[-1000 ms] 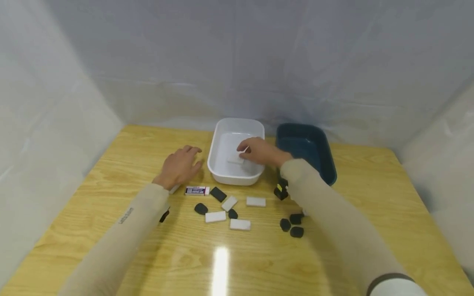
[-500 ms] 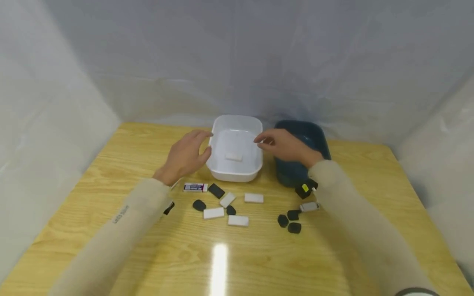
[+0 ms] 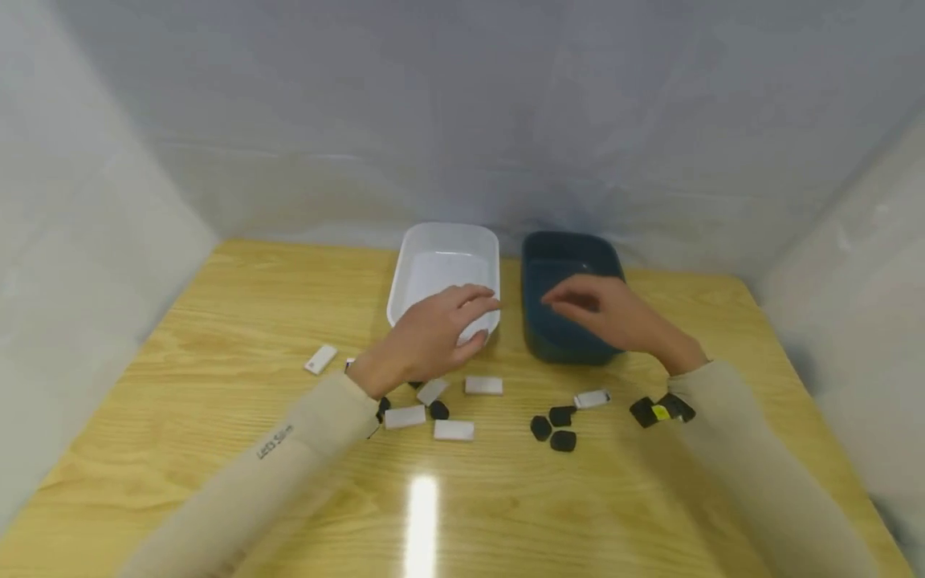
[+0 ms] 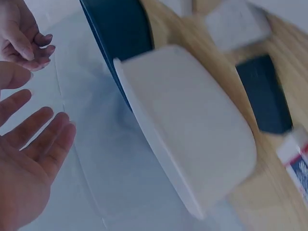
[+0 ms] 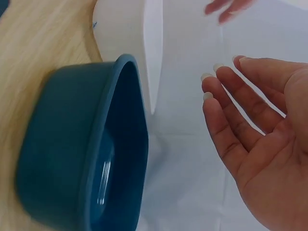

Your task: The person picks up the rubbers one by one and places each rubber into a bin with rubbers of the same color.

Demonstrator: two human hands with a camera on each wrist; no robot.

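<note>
Hands first: my left hand [image 3: 433, 329] hovers over the near end of the white rectangular plastic tub [image 3: 442, 273], fingers loosely spread and holding nothing, and my right hand [image 3: 607, 315] hangs the same way over the dark blue rectangular plastic tub [image 3: 567, 261], palm down, fingers relaxed. Both tubs stand side by side near the far edge of the light wooden table [image 3: 217, 321], the white one to the left of the blue one.

From the head view I see the small pieces on the table. A cluster of white rectangular eraser blocks [image 3: 454, 430] and small black pebble-shaped erasers [image 3: 562, 440] lies between the tubs and the near edge. One white eraser block in a sleeve [image 3: 320, 359] lies apart toward the left edge. A black piece with a yellow label [image 3: 656, 412] sits just beside my right sleeve.

My left wrist view shows the white tub's outer wall from the side, with the blue one behind it and my open palm [image 4: 24, 159] beside it, well off the rim; the head view cannot settle that gap. It also catches a flat black rectangular eraser [image 4: 263, 94] on the wood, which my hand hides from above.

My right wrist view looks into the blue tub's glossy hollow; my fingers [image 5: 240, 110] are straight and apart.
</note>
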